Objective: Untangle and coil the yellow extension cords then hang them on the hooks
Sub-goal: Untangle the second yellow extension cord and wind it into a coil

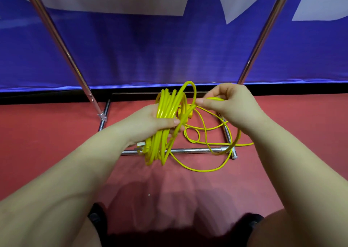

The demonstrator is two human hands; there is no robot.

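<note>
Nearest the camera, the left hand (150, 122) gripped a coil (165, 126) of yellow cord, fingers and thumb curled round the bunched loops at about mid-height, a white plug (140, 145) hanging just below the wrist. Just beyond, the right hand (227, 105) pinched a single strand (190, 94) rising from the coil, thumb and fingers closed on it. Farther out, the loose cord (205, 133) lay slack on the red floor (56, 152), draped over the rack base (188, 150). The cord looked light, limp and smooth, likely to spring open; gripping across all loops seemed wise. No hooks were visible.
</note>
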